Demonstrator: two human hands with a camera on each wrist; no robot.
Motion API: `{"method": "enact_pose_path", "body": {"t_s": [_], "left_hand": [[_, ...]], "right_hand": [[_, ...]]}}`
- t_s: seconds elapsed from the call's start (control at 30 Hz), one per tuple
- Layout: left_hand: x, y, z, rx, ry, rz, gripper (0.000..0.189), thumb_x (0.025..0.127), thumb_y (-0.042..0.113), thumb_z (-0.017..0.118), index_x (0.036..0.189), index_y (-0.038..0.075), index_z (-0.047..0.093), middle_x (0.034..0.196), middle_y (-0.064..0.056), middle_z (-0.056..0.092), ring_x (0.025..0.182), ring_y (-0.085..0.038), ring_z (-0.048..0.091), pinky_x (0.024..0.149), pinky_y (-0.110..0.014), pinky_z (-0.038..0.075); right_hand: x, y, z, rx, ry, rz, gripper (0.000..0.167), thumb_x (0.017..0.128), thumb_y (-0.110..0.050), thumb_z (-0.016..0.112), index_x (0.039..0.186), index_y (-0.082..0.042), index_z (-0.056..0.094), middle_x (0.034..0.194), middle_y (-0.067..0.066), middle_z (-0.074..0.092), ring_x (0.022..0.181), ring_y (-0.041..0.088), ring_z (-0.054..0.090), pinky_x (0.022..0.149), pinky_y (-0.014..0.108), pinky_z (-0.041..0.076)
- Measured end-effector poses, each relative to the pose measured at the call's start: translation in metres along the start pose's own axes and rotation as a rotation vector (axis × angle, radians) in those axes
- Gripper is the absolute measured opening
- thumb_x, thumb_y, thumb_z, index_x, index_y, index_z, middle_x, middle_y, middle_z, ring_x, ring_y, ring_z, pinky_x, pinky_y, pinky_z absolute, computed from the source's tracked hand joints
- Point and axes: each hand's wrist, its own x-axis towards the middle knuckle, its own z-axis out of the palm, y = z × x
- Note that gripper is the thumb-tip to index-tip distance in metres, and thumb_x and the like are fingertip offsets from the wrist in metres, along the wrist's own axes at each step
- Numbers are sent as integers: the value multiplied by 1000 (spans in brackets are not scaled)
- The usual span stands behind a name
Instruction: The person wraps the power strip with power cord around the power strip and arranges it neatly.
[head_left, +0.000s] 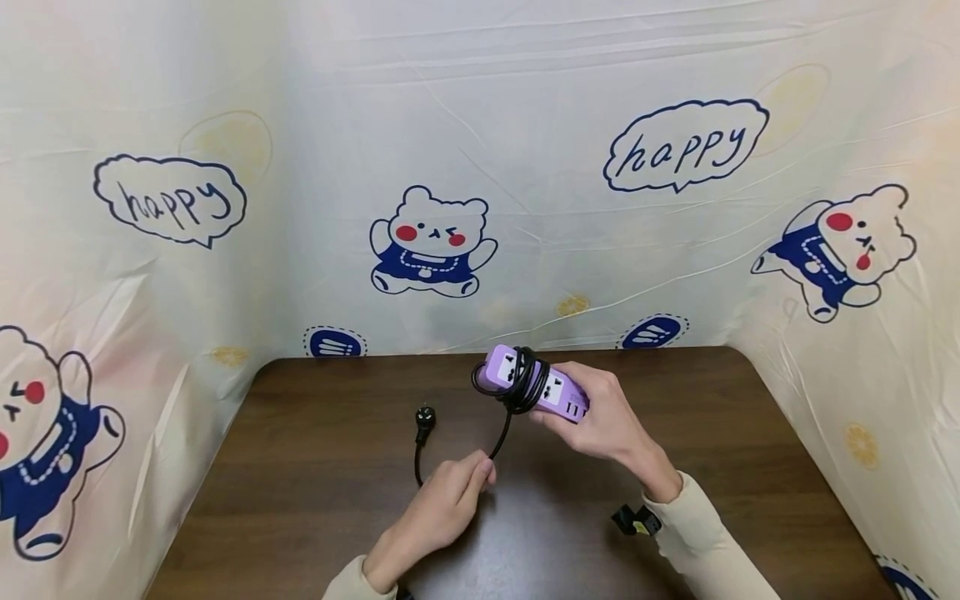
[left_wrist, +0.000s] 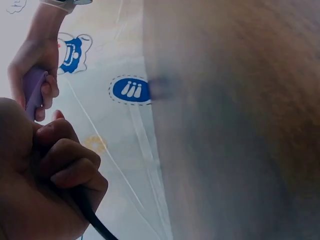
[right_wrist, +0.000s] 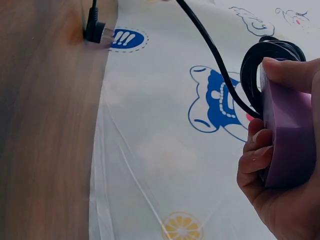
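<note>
A purple power strip (head_left: 562, 395) with white socket panels is gripped at its near right end by my right hand (head_left: 600, 410). Several loops of its black cord (head_left: 529, 382) are wound around the strip's other half. From the loops the cord runs down to my left hand (head_left: 448, 502), whose curled fingers hold it. Beyond that hand the cord's free end rises to a black plug (head_left: 425, 418), to the left of the strip. In the right wrist view the thumb and fingers clasp the purple strip (right_wrist: 290, 135). The left wrist view shows the cord (left_wrist: 92, 217) leaving the curled fingers.
Under the hands is a dark brown wooden table (head_left: 315, 517). A pale cloth (head_left: 525, 100) printed with bears and lettering hangs around its back and sides. A small black device (head_left: 636, 521) sits by the right sleeve's cuff.
</note>
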Motion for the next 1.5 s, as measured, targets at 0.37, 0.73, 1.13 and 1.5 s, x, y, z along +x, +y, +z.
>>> {"method": "enact_pose_path", "body": {"t_s": [0.37,0.73,1.13,1.5], "left_hand": [[-9,3,-5,245,95,90,35,115,25,50,80,28,50,63,21,35,56,5,35,51,-18,34],[-8,33,-31,406,211,323,40,108,24,63,74,23,44,61,19,23,53,8,21,48,-12,20],[-8,49,-53,494,249,387,38,107,31,65,75,22,47,60,19,23,52,6,20,49,-13,15],[1,61,-71,463,265,512,14,102,26,71,92,19,64,74,13,58,61,1,43,54,-14,36]], "right_hand": [[-4,5,3,-41,-76,11,53,80,-27,85,127,-15,64,103,-4,71,81,9,64,65,27,55],[-7,12,18,-115,-40,-10,52,78,-30,93,123,-14,72,104,-4,74,80,7,64,66,26,55],[-14,9,25,-92,-78,-8,52,79,-30,93,124,-14,72,107,-3,75,81,7,64,67,25,56],[-13,7,22,-97,-120,-71,50,79,-29,93,121,-12,72,106,-3,75,79,5,65,66,22,55]]}}
